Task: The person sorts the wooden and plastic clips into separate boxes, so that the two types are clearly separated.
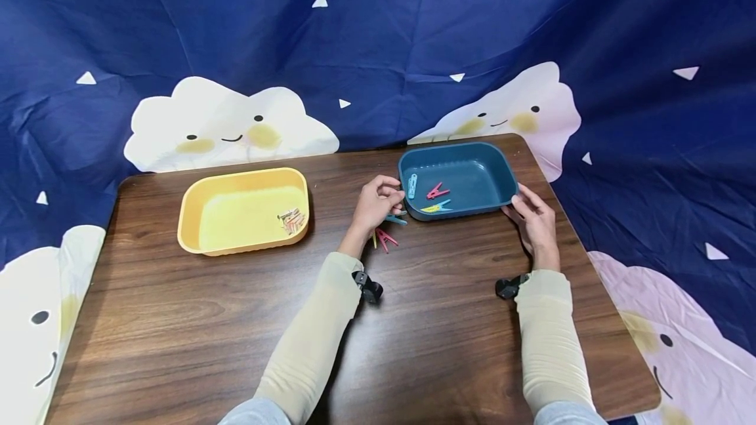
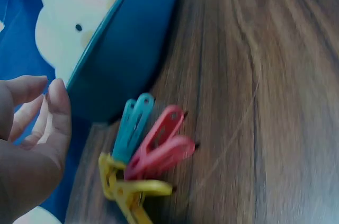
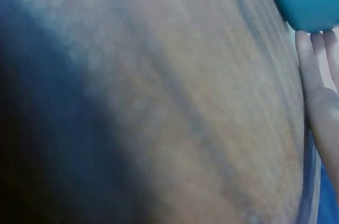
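A dark blue plastic bin (image 1: 472, 176) stands at the back right of the table, between both hands. Inside it are a light blue clothespin (image 1: 412, 186), a red clothespin (image 1: 437, 191) and a yellow and blue pair at the front. My left hand (image 1: 375, 205) is by the bin's left end, thumb and fingers apart and loosely bent, with a fingertip at the wall. Close by that hand lie blue (image 2: 133, 128), red (image 2: 167, 147) and yellow (image 2: 135, 188) clothespins on the table. At the front right corner my right hand (image 1: 536, 225) touches the bin with its fingertips, fingers nearly straight.
A yellow bin (image 1: 230, 212) stands at the left, holding small wooden clothespins (image 1: 292, 220) in its right corner. The wooden table (image 1: 236, 320) ends just right of the right hand. A dark blue cloth (image 1: 378, 38) with clouds hangs behind.
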